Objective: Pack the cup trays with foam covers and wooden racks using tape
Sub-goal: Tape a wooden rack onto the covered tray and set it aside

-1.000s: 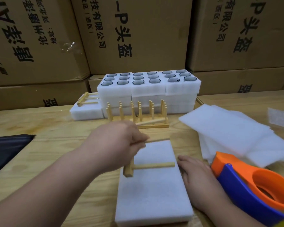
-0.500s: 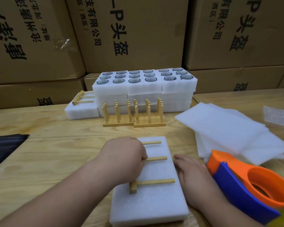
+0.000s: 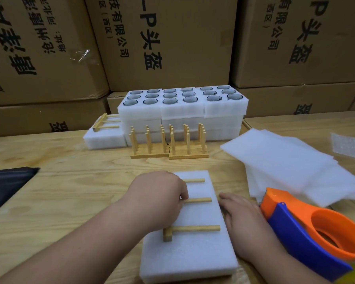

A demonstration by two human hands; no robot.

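Lowered flat onto foam block (image 3: 190, 257): wooden rack (image 3: 193, 228), left hand (image 3: 158, 198) apparently gripping.

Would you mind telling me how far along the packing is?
Done: one covered tray with a rack on top sits at the back left. In hand: the left hand holds a wooden rack on the near foam-covered tray; no tape yet. Left: open cup trays, upright racks.

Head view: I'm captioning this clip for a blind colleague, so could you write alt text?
A left hand holds a wooden rack flat on a foam-covered tray while the right hand rests at the tray's edge, on a wooden table. An orange and blue tape dispenser sits right; behind stand stacked cup trays.
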